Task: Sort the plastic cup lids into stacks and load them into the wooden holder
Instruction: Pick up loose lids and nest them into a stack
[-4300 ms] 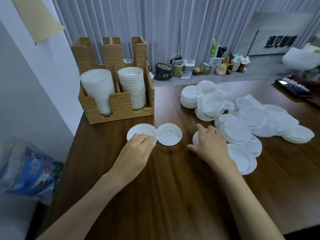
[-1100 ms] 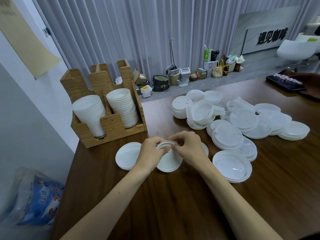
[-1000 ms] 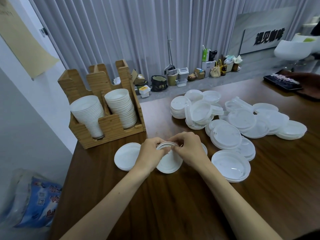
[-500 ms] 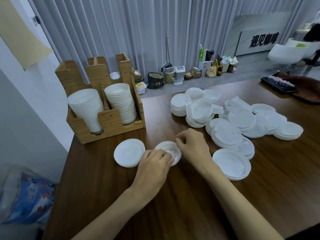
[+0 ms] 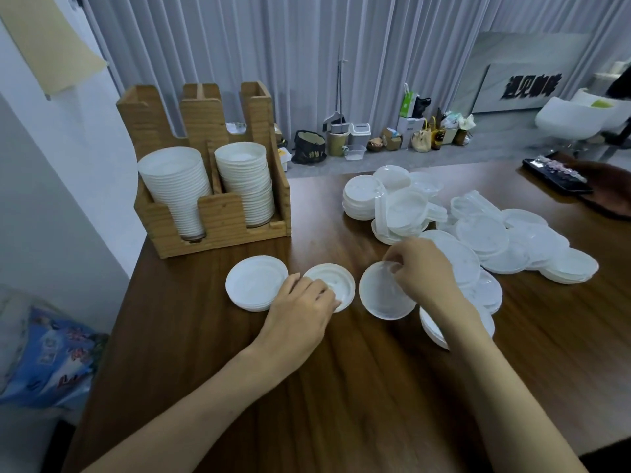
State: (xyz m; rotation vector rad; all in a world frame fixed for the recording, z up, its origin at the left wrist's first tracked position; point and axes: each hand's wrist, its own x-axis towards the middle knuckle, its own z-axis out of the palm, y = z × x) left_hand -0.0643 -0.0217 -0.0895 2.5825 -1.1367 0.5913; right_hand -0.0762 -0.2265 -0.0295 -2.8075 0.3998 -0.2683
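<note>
My left hand [image 5: 300,310] rests over the near edge of a small white lid [image 5: 336,283] on the wooden table, thumb at its left rim, fingers curled on top. A short stack of white lids [image 5: 254,281] lies just left of it. My right hand [image 5: 421,271] pinches the far rim of a clear lid [image 5: 380,297], which tilts beside the white lid. The wooden holder [image 5: 218,213] stands at the back left with two tall lid stacks in its slots. A heap of clear lids [image 5: 485,233] spreads to the right.
The table's left edge [image 5: 129,285] runs beside a white wall, with a blue printed bag [image 5: 51,363] on the floor below. A dark tray and another person's hand [image 5: 611,189] sit at the far right. Bags and bins line the floor by the curtain.
My right hand has drawn a clear lid off to the right, away from the small white lid. My left hand stays on the white lid.
</note>
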